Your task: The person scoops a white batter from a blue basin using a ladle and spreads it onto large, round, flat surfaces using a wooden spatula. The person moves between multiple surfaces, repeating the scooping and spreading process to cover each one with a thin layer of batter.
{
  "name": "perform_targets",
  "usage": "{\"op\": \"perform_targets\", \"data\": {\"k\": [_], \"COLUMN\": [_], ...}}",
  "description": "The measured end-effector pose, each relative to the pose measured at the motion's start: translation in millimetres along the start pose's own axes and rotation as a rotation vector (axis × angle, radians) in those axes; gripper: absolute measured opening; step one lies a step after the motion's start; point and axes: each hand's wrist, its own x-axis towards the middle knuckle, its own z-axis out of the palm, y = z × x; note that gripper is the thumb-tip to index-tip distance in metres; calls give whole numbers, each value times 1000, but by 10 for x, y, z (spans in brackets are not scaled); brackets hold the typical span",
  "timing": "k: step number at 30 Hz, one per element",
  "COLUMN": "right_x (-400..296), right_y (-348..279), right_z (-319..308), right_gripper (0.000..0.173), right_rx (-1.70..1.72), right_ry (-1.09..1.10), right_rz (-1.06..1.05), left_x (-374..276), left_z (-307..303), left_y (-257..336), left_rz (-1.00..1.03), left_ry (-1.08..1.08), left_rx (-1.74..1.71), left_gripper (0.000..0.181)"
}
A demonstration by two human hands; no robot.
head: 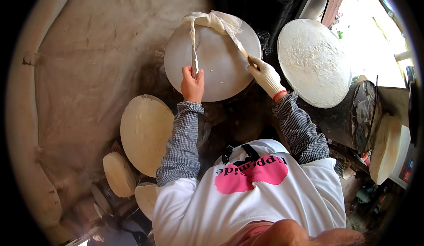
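A round grey griddle [218, 67] lies in front of me. Bunched at its far edge is a wrinkled, whitish mass of soft dough or thin batter sheet [217, 22]. My left hand [193, 85], bare, grips a narrow stick-like tool [193, 47] coated with batter, whose far end meets that mass. My right hand [265, 73] wears a white knitted glove and holds a wooden-handled tool [243, 51], also smeared with batter and reaching into the dough from the right. A few tiny white bits sit on the griddle's bare surface.
Right of the griddle stands a large round, pale, rough-topped slab [314, 63], perhaps stacked flatbread. Another pale disc [145, 133] is at left, near a smaller thick one [119, 174]. Brown sheeting [89, 80] covers the left side. A dark metal drum [344, 113] stands at right.
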Motion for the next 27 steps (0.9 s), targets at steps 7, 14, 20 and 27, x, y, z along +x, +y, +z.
{"op": "perform_targets", "data": {"k": [7, 14, 20, 27], "right_x": [-437, 26, 32, 190], "right_y": [224, 22, 164, -114], "right_z": [-246, 284, -62, -67], "right_gripper": [42, 44, 41, 42], "right_rx": [333, 356, 434, 372], "right_ry": [14, -78, -132, -231], "right_rz": [306, 14, 194, 41], "left_x": [-165, -205, -550, -605], "left_z": [-492, -478, -737, -691], "left_y": [-42, 54, 9, 248], "left_rz": [-8, -4, -113, -375], "left_ry": [60, 39, 44, -100], "left_rx": [102, -136, -369, -607], "left_gripper": [29, 31, 22, 19]}}
